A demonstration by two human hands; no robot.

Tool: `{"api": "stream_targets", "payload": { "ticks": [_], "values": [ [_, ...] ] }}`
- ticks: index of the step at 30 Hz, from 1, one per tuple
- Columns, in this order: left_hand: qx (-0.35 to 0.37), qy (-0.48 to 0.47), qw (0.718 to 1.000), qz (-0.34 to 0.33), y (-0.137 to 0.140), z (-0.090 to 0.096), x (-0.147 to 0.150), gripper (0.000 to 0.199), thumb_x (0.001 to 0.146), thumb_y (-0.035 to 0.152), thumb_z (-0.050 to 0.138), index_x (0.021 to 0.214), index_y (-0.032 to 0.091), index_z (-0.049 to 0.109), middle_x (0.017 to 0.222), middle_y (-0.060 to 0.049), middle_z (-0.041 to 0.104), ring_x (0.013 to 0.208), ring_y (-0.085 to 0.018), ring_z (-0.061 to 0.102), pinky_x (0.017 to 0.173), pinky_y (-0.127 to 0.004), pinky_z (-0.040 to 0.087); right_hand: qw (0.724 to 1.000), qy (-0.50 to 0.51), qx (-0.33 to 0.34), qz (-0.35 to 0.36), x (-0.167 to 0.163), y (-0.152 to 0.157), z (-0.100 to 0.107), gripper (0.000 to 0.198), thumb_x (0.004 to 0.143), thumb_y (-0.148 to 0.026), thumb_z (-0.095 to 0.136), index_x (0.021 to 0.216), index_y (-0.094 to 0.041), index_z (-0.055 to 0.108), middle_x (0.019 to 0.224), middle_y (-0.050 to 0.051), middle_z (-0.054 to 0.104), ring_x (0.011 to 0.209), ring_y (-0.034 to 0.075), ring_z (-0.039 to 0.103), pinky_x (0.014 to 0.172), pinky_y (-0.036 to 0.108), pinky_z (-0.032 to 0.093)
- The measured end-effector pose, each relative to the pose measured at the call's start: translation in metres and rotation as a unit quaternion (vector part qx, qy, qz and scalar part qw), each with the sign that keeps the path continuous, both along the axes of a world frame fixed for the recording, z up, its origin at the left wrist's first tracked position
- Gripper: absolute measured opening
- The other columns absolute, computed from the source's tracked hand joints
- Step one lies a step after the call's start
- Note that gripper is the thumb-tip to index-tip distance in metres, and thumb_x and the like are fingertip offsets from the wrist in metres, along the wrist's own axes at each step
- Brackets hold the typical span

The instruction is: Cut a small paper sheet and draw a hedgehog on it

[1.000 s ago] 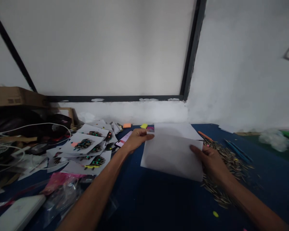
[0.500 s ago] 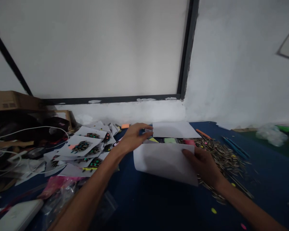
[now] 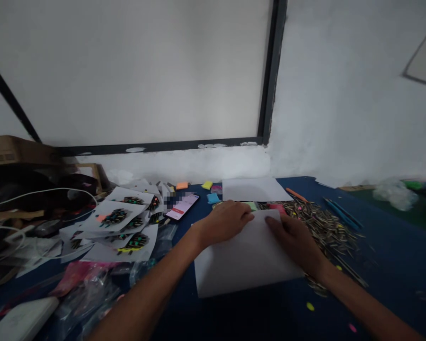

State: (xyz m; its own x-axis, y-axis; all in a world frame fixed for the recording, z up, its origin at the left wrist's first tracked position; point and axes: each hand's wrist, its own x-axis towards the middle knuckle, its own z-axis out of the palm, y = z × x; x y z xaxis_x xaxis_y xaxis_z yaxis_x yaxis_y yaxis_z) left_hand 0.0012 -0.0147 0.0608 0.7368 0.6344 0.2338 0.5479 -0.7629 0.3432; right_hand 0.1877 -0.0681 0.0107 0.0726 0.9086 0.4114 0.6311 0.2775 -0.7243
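A blank white sheet of paper (image 3: pixel 241 270) is held tilted over the blue table surface. My right hand (image 3: pixel 298 239) grips its upper right part, thumb on the near face and the other fingers mostly hidden behind. My left hand (image 3: pixel 225 221) is closed at the sheet's top edge, its fingertips beside the right thumb; exactly how they pinch the paper is hidden. Behind lies another white sheet (image 3: pixel 255 190). Beyond the right hand spreads a heap of small, thin metallic pieces (image 3: pixel 326 229), partly covered by that hand.
Left of my arm, white papers bearing dark clustered pieces (image 3: pixel 115 217) lie stacked near a phone (image 3: pixel 182 207). Clear plastic bags (image 3: pixel 88 293) and a white box-like object (image 3: pixel 24 319) are in front. Blue tweezers-like tools (image 3: pixel 342 214) and an orange stick (image 3: pixel 296 194) lie right.
My left hand has moved right and toward me, onto the sheet's top edge. The sheet's lower edge has swung down, uncovering more of its face. The phone has come into view.
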Motion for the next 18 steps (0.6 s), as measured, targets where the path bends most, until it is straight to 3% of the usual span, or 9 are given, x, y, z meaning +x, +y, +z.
{"api": "stream_targets", "payload": {
  "ticks": [2,4,7,12,18],
  "values": [
    [-0.017,0.006,1.000,0.025,0.004,-0.007,-0.001,0.030,0.092,0.029,0.042,0.070,0.014,0.057,0.069,-0.003,0.059,0.065,-0.014,0.054,0.060,-0.025,0.032,1.000,0.007,-0.005,0.001,0.003,0.003,-0.004,0.031,0.083,-0.046,0.046,0.069,-0.020,0.053,0.058,0.000,0.055,0.054,0.016,0.051,0.047,0.026,0.038],
    [-0.043,-0.005,0.996,0.072,0.013,-0.017,-0.004,0.029,0.091,0.027,0.042,0.072,0.013,0.059,0.073,-0.003,0.061,0.068,-0.014,0.055,0.060,-0.024,0.033,1.000,0.030,-0.007,0.005,0.007,0.007,-0.008,0.028,0.085,-0.043,0.046,0.093,-0.019,0.057,0.076,0.004,0.066,0.069,0.020,0.062,0.058,0.030,0.047],
    [-0.082,-0.022,0.987,0.137,0.027,-0.035,-0.013,0.026,0.089,0.024,0.044,0.073,0.012,0.061,0.074,-0.003,0.062,0.069,-0.014,0.055,0.059,-0.024,0.032,1.000,0.006,0.028,-0.008,0.013,0.011,-0.014,0.037,0.086,-0.039,0.047,0.116,-0.018,0.050,0.106,0.012,0.066,0.096,0.025,0.063,0.079,0.040,0.051],
    [-0.133,-0.002,0.962,0.240,0.037,-0.061,-0.026,0.023,0.087,0.022,0.047,0.076,0.012,0.064,0.075,-0.005,0.064,0.069,-0.015,0.056,0.056,-0.024,0.031,0.977,-0.160,0.139,0.018,0.003,0.006,-0.023,0.031,0.091,-0.033,0.045,0.116,-0.019,0.055,0.122,0.014,0.059,0.118,0.027,0.052,0.099,0.046,0.042],
    [-0.150,-0.005,0.943,0.296,0.036,-0.079,-0.023,0.023,0.086,0.023,0.049,0.078,0.012,0.067,0.079,-0.008,0.067,0.072,-0.017,0.059,0.059,-0.024,0.036,0.932,-0.305,0.108,0.162,-0.028,-0.017,-0.026,0.038,0.095,-0.027,0.040,0.131,-0.018,0.050,0.139,0.011,0.049,0.129,0.024,0.043,0.104,0.044,0.039]
  ]
}}
